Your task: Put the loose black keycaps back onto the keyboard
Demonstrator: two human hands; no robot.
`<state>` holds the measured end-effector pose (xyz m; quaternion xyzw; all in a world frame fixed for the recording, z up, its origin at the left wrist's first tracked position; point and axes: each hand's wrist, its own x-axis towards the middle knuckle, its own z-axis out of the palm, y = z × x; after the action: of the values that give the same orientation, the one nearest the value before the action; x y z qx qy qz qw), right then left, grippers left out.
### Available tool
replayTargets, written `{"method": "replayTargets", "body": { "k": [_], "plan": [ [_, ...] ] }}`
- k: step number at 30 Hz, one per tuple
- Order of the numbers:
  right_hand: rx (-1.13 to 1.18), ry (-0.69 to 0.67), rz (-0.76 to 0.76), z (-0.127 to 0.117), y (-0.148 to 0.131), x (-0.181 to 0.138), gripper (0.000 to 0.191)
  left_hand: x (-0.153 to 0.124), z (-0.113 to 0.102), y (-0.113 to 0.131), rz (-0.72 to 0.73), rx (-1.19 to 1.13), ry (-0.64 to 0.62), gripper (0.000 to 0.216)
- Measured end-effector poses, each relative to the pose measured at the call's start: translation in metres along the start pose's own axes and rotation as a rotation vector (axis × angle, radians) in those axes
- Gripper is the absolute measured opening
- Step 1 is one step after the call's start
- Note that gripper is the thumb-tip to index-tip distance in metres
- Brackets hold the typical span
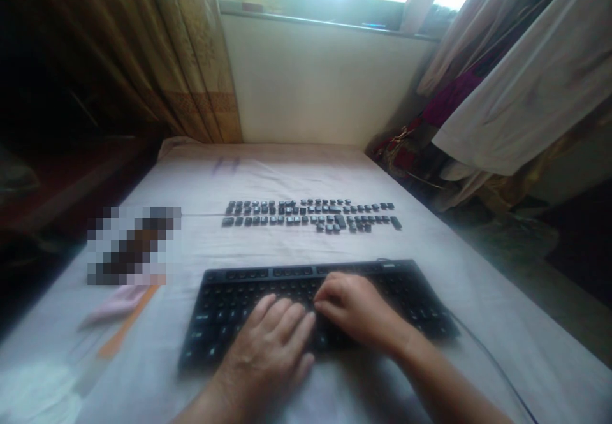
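A black keyboard (229,309) lies on a white cloth in front of me, with most of its keycaps off. My left hand (272,341) rests flat on its lower middle, fingers spread and holding nothing. My right hand (354,306) is curled over the centre of the keyboard, fingertips pressed down together; whether it pinches a keycap is hidden. Beyond the keyboard, several loose black keycaps (310,215) lie in two rows on the cloth.
The white cloth (454,264) covers the table. The keyboard's cable (497,366) trails off to the right. A pink and orange item (119,303) lies at the left. Curtains (191,54), a window and hanging clothes (516,73) stand behind.
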<state>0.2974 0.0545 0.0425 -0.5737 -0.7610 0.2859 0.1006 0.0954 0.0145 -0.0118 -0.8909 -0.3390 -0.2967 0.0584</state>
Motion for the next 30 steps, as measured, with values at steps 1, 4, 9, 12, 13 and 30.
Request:
{"method": "replayTargets", "body": {
  "k": [1,4,9,12,13,30],
  "plan": [
    [-0.001,0.001,-0.002,0.0,0.0,0.0,0.015,0.0,0.0,0.0,0.002,0.003,0.004,0.03],
    [-0.003,0.001,-0.003,0.0,0.0,0.0,0.015,-0.001,0.002,0.0,0.005,0.018,0.0,0.03],
    [0.022,-0.002,-0.003,-0.001,0.0,0.001,0.016,-0.004,0.005,-0.001,0.02,0.065,-0.013,0.035],
    [0.045,0.007,-0.015,-0.001,0.001,0.002,0.017,-0.006,0.007,-0.004,0.046,0.092,0.01,0.036],
    [0.052,0.012,-0.017,0.0,0.001,0.002,0.017,-0.006,0.008,-0.005,0.057,0.099,0.027,0.035],
    [0.05,0.039,-0.027,0.0,0.0,0.001,0.018,-0.004,0.017,-0.014,0.137,0.138,0.182,0.033]
  ]
}}
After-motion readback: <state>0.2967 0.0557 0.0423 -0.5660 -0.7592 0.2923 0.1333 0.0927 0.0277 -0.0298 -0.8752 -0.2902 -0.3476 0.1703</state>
